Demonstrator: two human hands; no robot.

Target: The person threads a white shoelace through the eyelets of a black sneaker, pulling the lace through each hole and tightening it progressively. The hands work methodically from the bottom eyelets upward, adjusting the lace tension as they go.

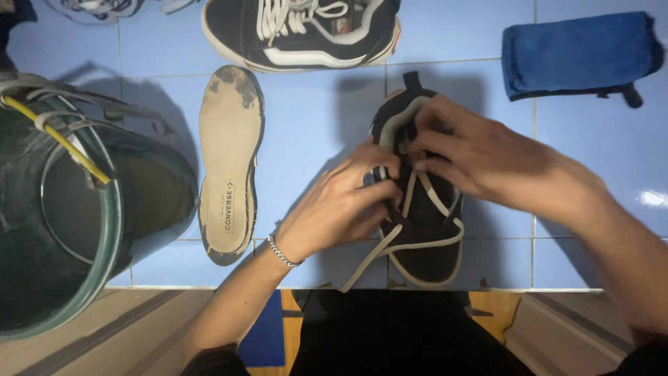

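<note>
Both hands, left hand & right hand, fingers curled, pinching lace on black shoe.

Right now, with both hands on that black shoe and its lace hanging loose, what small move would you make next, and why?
Probably draw the loose lace further out through the eyelets. Both the left hand and the right hand pinch at the lacing near the opening of the black shoe, and a long slack loop already trails over its side onto the blue tiled floor, so the lace looks half undone.
</note>
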